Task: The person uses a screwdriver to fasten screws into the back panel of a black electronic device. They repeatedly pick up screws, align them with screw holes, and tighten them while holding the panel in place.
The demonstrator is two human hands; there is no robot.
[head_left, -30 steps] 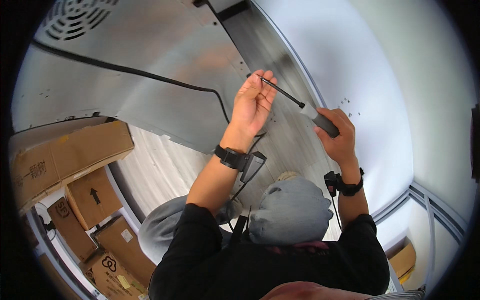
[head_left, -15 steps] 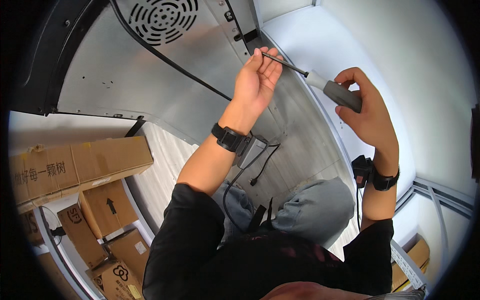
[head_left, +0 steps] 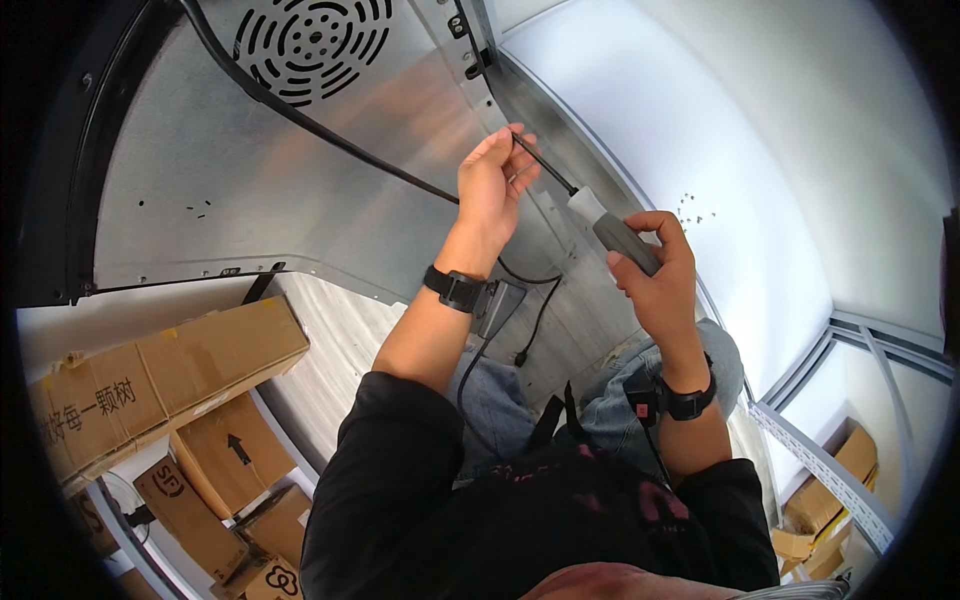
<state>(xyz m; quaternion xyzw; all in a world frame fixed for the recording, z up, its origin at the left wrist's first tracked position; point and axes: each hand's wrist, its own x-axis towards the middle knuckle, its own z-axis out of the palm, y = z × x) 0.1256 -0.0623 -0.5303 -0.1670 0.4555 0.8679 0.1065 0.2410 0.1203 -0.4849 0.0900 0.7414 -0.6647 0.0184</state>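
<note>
A screwdriver [head_left: 588, 205] with a grey and white handle and a thin dark shaft slants up and left. My right hand [head_left: 665, 285] is closed round its handle. The thumb and forefinger of my left hand [head_left: 488, 185] pinch the far end of the shaft, the other fingers loosely curled. Whether a small screw sits at the tip, I cannot tell. Just beyond my left hand stands a large metal panel [head_left: 330, 170] with round vent slots and small holes along its edge.
A black cable [head_left: 330, 125] crosses the panel. On the floor lie a grey box-like piece [head_left: 505, 308] and a black plug [head_left: 521, 357]. Small dark bits [head_left: 697, 215] dot the white shelf [head_left: 740, 270] at right. Cardboard boxes [head_left: 210, 360] fill the left; a metal frame [head_left: 830, 480] stands lower right.
My right hand has come down and left with the screwdriver, whose shaft now tilts more steeply. My left hand has shifted slightly down and left, still at the tip. The whole view has turned slightly.
</note>
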